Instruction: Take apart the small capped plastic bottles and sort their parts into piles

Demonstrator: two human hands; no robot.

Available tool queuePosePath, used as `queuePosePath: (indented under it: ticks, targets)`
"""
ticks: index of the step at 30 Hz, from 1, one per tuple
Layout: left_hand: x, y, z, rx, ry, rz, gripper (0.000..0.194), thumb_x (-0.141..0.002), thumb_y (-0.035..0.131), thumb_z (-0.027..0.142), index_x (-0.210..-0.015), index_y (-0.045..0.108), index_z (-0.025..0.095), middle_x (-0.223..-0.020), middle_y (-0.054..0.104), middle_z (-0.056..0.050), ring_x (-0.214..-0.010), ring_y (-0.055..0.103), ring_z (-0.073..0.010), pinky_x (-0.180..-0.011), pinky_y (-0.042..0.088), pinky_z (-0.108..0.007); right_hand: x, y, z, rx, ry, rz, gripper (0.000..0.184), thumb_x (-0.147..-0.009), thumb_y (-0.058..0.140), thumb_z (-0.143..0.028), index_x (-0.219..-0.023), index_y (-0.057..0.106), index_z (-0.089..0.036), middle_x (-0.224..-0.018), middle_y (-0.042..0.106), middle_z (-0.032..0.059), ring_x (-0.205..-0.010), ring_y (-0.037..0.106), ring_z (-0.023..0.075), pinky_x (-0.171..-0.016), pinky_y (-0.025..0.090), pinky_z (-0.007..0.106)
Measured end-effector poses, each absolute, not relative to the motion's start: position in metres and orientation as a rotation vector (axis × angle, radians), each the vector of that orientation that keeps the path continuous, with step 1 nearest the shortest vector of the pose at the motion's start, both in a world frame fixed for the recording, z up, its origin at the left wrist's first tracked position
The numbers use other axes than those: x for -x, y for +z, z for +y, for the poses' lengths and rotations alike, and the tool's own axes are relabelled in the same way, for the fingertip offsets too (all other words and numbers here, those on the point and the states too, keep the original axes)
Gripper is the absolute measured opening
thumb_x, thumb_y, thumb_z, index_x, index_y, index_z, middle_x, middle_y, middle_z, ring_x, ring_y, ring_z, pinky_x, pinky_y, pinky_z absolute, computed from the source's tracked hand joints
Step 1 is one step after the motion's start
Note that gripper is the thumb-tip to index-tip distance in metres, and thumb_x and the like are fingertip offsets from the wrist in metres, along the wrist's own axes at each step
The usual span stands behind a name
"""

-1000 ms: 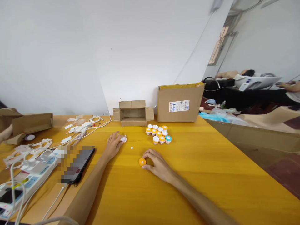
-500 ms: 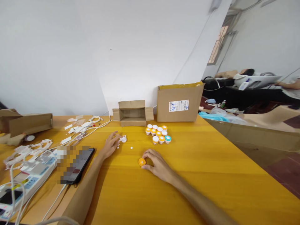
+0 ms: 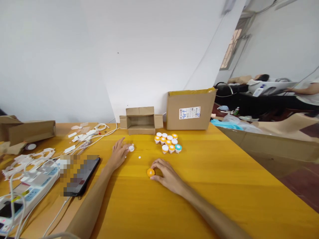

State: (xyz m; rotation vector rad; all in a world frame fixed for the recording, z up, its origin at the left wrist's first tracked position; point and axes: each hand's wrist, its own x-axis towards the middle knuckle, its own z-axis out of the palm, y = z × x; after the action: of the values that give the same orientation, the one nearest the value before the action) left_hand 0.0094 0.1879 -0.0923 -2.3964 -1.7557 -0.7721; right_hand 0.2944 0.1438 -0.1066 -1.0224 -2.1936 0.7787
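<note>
My right hand (image 3: 165,174) grips a small round orange cap (image 3: 150,172) between thumb and fingers, its hollow side with a pale centre facing up. Farther off to the left, my left hand (image 3: 119,154) has its fingers spread. Its fingertips are at a small white round plastic part (image 3: 131,148), and whether they touch it I cannot tell. A tiny white disc (image 3: 139,157) lies on the table between the hands. Beyond my right hand stands a cluster of several small round pieces with white and orange tops, among them one teal-topped piece (image 3: 178,148).
An open cardboard box (image 3: 141,130) and a larger closed carton (image 3: 190,121) stand against the wall. On the left lie a phone (image 3: 83,177), a power strip (image 3: 33,194), cables and white scraps. Two other people are in the background at right.
My left fingers have shifted slightly, down toward the white part. My right hand keeps the orange cap in nearly the same place, and the view has moved very little.
</note>
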Motion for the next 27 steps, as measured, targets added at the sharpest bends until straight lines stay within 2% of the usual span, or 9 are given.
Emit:
queuePosePath:
  ticks: [4,9,16,23,27]
  targets:
    - [-0.013,-0.091,0.186,2.413,-0.721,-1.736,0.035,-0.095,0.045,0.022,-0.12,0.066,0.035,-0.151,0.042,-0.006,-0.141,0.034,-0.0292,-0.11,0.037,-0.053,-0.295,-0.107,0.144,1.011,0.776,-2.194,0.018,-0.082,0.073,-0.019,-0.095,0.063,-0.025,-0.105,0.064,0.0016,-0.102,0.06,0.0215,-0.093,0.045,0.036]
    - [-0.009,-0.091,0.187,2.416,-0.731,-1.774,0.029,-0.095,0.048,0.027,-0.117,0.066,0.033,-0.151,0.042,-0.007,-0.137,0.038,-0.0291,-0.107,0.04,-0.052,-0.294,-0.107,0.144,1.033,0.804,-2.186,0.019,-0.081,0.074,-0.017,-0.095,0.063,-0.025,-0.105,0.064,0.0013,-0.102,0.06,0.0214,-0.093,0.045,0.035]
    - [-0.005,-0.093,0.19,2.401,-0.818,-1.857,0.041,-0.097,0.042,0.027,-0.136,0.054,0.033,-0.152,0.039,-0.01,-0.136,0.042,-0.0295,-0.106,0.042,-0.051,-0.294,-0.106,0.144,1.034,0.81,-2.189,0.019,-0.081,0.073,-0.017,-0.095,0.063,-0.025,-0.105,0.064,0.0018,-0.103,0.06,0.0217,-0.094,0.045,0.036]
    - [0.001,-0.099,0.198,2.361,-0.81,-1.924,0.033,-0.097,0.043,0.027,-0.119,0.066,0.032,-0.144,0.047,-0.009,-0.128,0.049,-0.0286,-0.101,0.046,-0.048,-0.294,-0.107,0.143,1.056,0.785,-2.198,0.021,-0.08,0.074,-0.016,-0.096,0.063,-0.025,-0.106,0.064,0.0013,-0.104,0.06,0.0216,-0.095,0.044,0.036]
    - [-0.002,-0.098,0.198,2.281,-0.8,-1.954,0.032,-0.095,0.045,0.026,-0.117,0.068,0.031,-0.143,0.05,-0.009,-0.128,0.05,-0.0292,-0.1,0.048,-0.047,-0.294,-0.109,0.144,1.018,0.775,-2.207,0.02,-0.082,0.073,-0.018,-0.097,0.063,-0.025,-0.106,0.064,0.0021,-0.103,0.059,0.0216,-0.093,0.045,0.035]
